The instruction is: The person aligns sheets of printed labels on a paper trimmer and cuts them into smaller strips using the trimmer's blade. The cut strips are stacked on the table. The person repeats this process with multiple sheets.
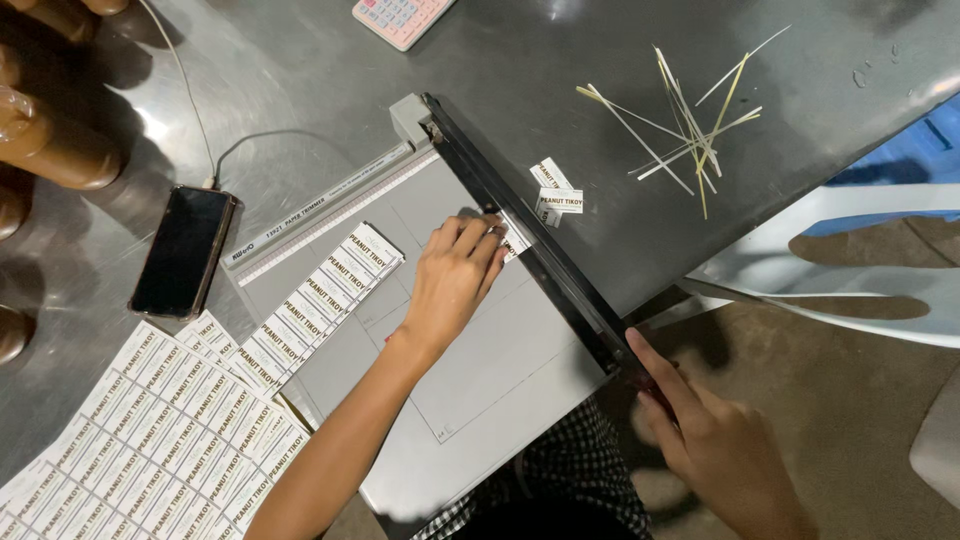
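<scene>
While the right hand [715, 440] grips the handle end of the trimmer's black blade arm [530, 235], which lies down along the cutting edge, the left hand [455, 280] presses flat, fingers together, on a label strip [515, 238] at the blade. Cut labels [555, 190] lie just past the arm (thin offcuts [680, 125] farther off). Uncut sheets [170, 430] and a phone [183, 250] sit left of the trimmer

Overhead light, moderately bright; glare patches on the grey table [300, 60] (strongest near the top edge). Soft shadows lie beneath the forearm. Floor at right dim. Focus sharp centrally; lower right hand [715, 440] slightly blurred.
</scene>
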